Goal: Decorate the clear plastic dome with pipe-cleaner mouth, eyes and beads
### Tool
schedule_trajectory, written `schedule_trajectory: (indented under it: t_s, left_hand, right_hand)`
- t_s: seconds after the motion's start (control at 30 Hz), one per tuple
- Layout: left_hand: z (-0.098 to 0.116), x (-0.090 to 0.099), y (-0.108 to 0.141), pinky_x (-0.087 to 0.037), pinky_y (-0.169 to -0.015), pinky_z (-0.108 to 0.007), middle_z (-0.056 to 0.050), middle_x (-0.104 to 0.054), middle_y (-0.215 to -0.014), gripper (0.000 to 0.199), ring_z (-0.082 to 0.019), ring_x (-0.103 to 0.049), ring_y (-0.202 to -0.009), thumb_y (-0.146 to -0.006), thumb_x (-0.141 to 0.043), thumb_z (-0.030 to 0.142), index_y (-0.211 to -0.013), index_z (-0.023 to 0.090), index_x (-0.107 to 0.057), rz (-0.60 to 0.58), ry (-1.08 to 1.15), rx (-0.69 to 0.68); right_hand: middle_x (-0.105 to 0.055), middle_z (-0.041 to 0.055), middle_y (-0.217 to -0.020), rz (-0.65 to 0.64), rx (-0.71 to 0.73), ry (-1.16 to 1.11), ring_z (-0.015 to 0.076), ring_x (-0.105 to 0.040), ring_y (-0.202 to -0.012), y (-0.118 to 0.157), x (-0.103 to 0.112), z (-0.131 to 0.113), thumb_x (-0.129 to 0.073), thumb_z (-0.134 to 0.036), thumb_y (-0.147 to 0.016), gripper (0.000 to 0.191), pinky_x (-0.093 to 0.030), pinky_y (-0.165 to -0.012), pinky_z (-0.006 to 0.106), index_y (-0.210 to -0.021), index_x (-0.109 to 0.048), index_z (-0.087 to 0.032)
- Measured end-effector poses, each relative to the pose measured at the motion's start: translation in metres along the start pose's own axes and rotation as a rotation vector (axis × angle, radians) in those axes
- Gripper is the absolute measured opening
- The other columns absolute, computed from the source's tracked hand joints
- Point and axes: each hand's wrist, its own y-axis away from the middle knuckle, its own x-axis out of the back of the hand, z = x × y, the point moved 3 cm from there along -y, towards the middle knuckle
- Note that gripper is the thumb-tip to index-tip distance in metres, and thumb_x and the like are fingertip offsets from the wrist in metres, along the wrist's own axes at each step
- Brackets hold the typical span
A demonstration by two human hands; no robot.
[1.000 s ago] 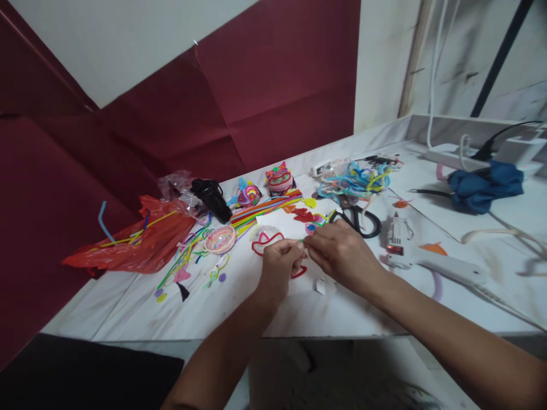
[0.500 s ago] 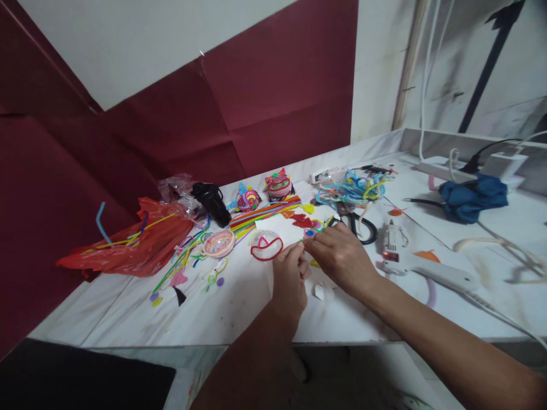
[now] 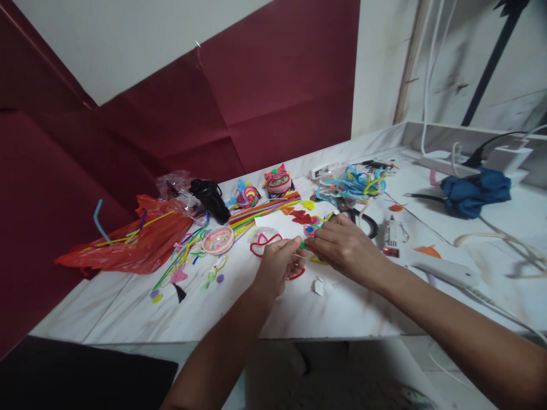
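Note:
My left hand [image 3: 277, 265] is closed in a pinch over the middle of the table. My right hand [image 3: 344, 245] meets it from the right, its fingers also pinched. At their fingertips shows a small green piece [image 3: 303, 244], too small to name; it looks fuzzy like pipe cleaner. Under the left hand lies a red curved outline [image 3: 296, 274], partly hidden by the fingers. Beyond that hand sits a red pipe-cleaner mouth shape [image 3: 257, 248] on a clear round piece. Near the right knuckles is a pink and blue round piece [image 3: 309, 230].
Pipe cleaners [image 3: 265, 210] lie bundled behind a pink bowl-like piece [image 3: 218, 241]. Left is a red plastic bag [image 3: 141, 239]. Two decorated pieces, one a striped ball [image 3: 278, 181], stand at the back. Right are black-handled scissors [image 3: 370, 223], a white glue gun [image 3: 447, 270] and blue cloth [image 3: 476, 192].
My left hand has turned and opened out slightly, showing the green piece and the red outline beneath. Both hands stay together at nearly the same spot; the view has shifted a little.

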Motion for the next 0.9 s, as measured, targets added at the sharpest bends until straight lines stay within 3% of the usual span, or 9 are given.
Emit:
schedule_trajectory:
  t_s: [0.23,0.5,0.7,0.9]
  left_hand:
    - [0.000,0.003,0.000,-0.038,-0.043,-0.019,-0.001,-0.060,-0.054,0.040,-0.007,-0.052,-0.045,-0.058,-0.082,0.046,-0.068,0.012,-0.063,-0.059,-0.030,-0.012]
    - [-0.005,0.004,-0.002,-0.051,-0.053,-0.024,-0.004,-0.066,-0.061,0.035,-0.010,-0.060,-0.051,-0.058,-0.085,0.036,-0.070,0.010,-0.065,0.005,0.043,0.001]
    - [-0.006,0.004,0.002,-0.053,-0.058,-0.024,-0.004,-0.067,-0.065,0.038,-0.011,-0.062,-0.055,-0.058,-0.085,0.039,-0.071,0.010,-0.066,0.007,0.095,-0.037]
    - [-0.009,0.002,0.003,-0.054,-0.061,-0.027,-0.005,-0.068,-0.067,0.042,-0.012,-0.063,-0.055,-0.057,-0.085,0.044,-0.071,0.010,-0.066,0.002,0.117,-0.086]
  right_hand:
    - [-0.061,0.0026,-0.070,-0.081,-0.074,-0.131,0.0163,-0.052,-0.070,0.000,-0.001,0.003,-0.050,-0.019,-0.097,0.021,-0.027,-0.071,0.032,-0.089,-0.069,-0.015]
    - [-0.065,0.0047,-0.073,-0.203,-0.218,-0.201,0.0169,-0.058,-0.071,-0.006,-0.006,0.004,-0.054,-0.017,-0.093,0.018,-0.031,-0.070,0.031,-0.085,-0.070,-0.015]
    - [-0.072,0.0027,-0.080,-0.160,-0.605,-0.620,0.0162,-0.064,-0.071,0.001,-0.017,0.011,-0.059,-0.016,-0.082,0.012,-0.043,-0.064,0.026,-0.088,-0.069,-0.018]
    - [-0.070,0.0034,-0.075,-0.043,-0.882,-0.936,0.0183,-0.062,-0.070,0.007,-0.027,0.013,-0.064,-0.032,-0.071,0.017,-0.046,-0.063,0.030,-0.078,-0.068,-0.017]
